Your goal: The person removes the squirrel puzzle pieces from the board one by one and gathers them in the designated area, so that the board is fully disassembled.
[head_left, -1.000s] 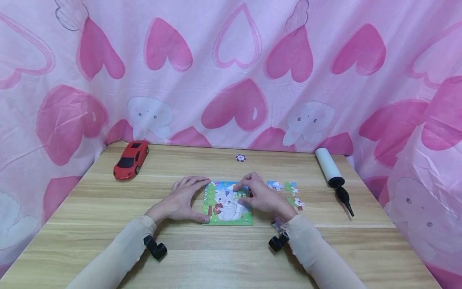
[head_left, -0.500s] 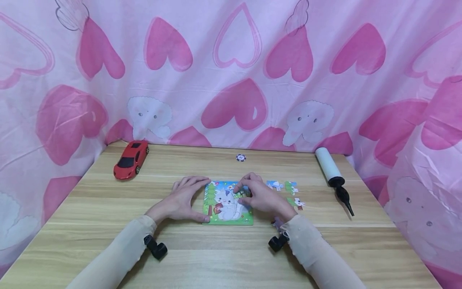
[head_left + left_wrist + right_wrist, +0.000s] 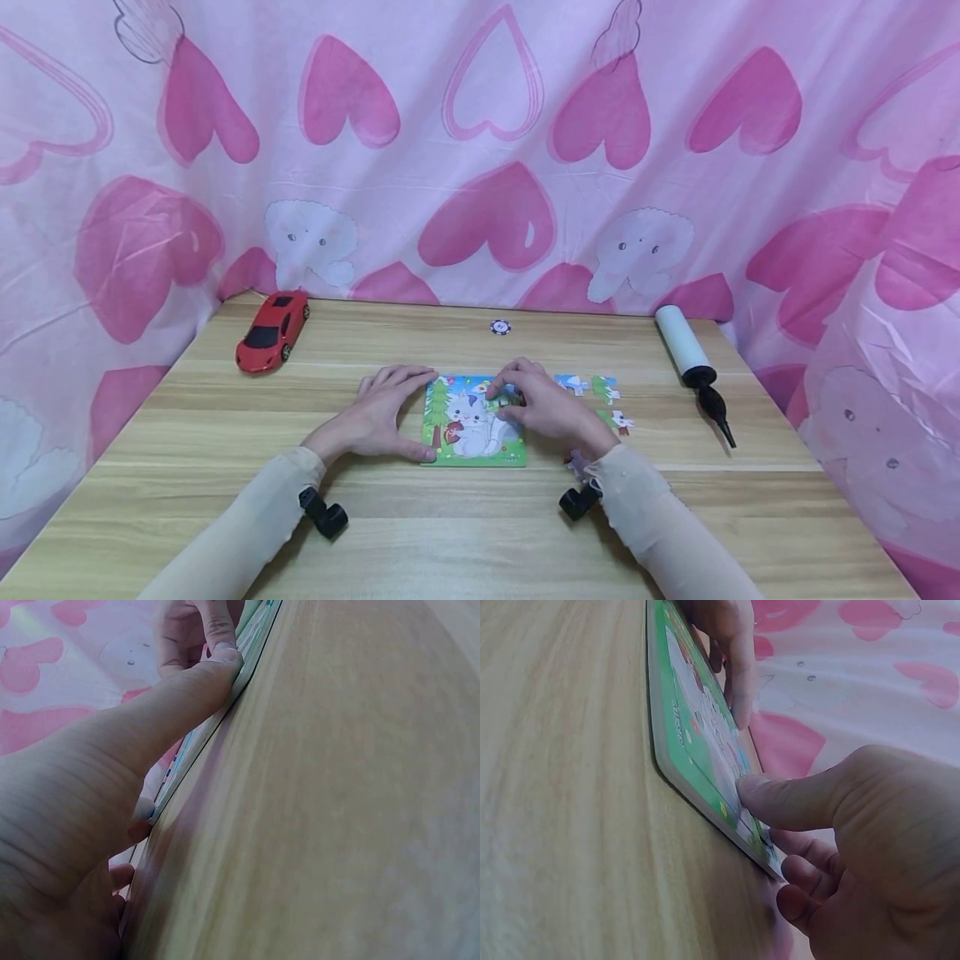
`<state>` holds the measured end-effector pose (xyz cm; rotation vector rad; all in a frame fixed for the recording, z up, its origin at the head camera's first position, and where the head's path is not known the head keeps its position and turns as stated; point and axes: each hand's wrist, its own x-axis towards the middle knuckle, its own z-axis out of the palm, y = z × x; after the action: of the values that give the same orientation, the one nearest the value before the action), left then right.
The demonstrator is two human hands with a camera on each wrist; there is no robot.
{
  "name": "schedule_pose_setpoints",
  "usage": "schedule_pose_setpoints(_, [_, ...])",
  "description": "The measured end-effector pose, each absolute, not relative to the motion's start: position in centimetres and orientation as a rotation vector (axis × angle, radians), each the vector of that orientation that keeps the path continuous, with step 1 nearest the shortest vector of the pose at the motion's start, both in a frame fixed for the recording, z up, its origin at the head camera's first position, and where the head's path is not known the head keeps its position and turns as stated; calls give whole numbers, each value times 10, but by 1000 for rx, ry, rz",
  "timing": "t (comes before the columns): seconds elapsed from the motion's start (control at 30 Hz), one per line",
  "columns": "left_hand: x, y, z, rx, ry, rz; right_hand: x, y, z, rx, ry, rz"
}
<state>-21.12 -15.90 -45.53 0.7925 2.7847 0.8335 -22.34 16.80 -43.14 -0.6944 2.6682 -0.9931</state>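
A jigsaw puzzle board [image 3: 480,446] with a white cartoon animal and green trees lies flat on the table. My left hand [image 3: 375,412] holds it by its left side, thumb at the near corner and fingers at the far one. Over the upper right of the picture, my right hand [image 3: 543,404] pinches a puzzle piece at the board's surface. That piece is mostly hidden by the fingers. In the right wrist view, the thumb [image 3: 787,799] rests on the picture, with the other fingers curled beyond the board's edge.
Several loose puzzle pieces [image 3: 604,388] lie right of the board, one partly under the right wrist. A red toy car [image 3: 272,332] stands at the back left. A poker chip [image 3: 500,327] lies behind the board, and a white and black hand pump [image 3: 686,350] at the right.
Both hands keep almost the same place. The right thumb and index finger shift very slightly over the upper right of the picture. The board and loose pieces stay where they were.
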Motion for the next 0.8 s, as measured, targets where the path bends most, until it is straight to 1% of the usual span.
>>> schedule_pose_setpoints(0.8, [-211,-158,-455,792,2780,837,-229,170,-430,-694,2679,-986])
